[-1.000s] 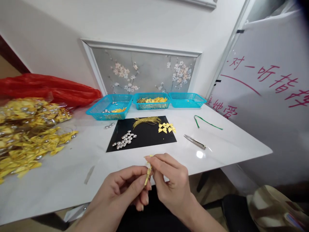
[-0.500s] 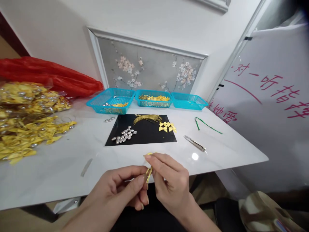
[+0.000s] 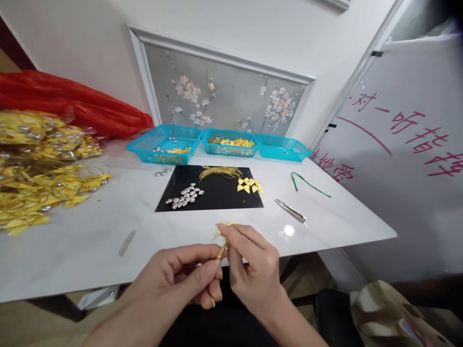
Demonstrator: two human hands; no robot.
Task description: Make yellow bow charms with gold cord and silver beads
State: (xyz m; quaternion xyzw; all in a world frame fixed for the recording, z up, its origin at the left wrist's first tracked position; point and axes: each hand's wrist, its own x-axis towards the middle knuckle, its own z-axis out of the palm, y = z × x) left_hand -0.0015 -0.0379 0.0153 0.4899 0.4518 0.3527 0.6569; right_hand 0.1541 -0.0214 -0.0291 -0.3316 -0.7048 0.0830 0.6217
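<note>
My left hand [image 3: 183,279] and my right hand [image 3: 253,270] meet just over the near edge of the white table [image 3: 90,236]. Both pinch a small yellow ribbon bow with a gold cord [image 3: 222,239] between thumb and fingers. Farther back lies a black mat [image 3: 217,195]. On it sit a cluster of silver beads [image 3: 185,196], a bundle of gold cords [image 3: 220,172] and several yellow bows [image 3: 249,185].
Three turquoise baskets [image 3: 164,147] line the back wall, two with bows and beads. A heap of finished yellow bows [image 3: 39,193] and a red bag [image 3: 65,103] fill the left. Small snips [image 3: 290,210] and a green tie [image 3: 307,183] lie at right. A whiteboard [image 3: 398,144] stands right.
My right hand has lifted slightly, pulling the bow and cord upward a little. The view has tilted down and shifted a bit; the things on the table have not moved.
</note>
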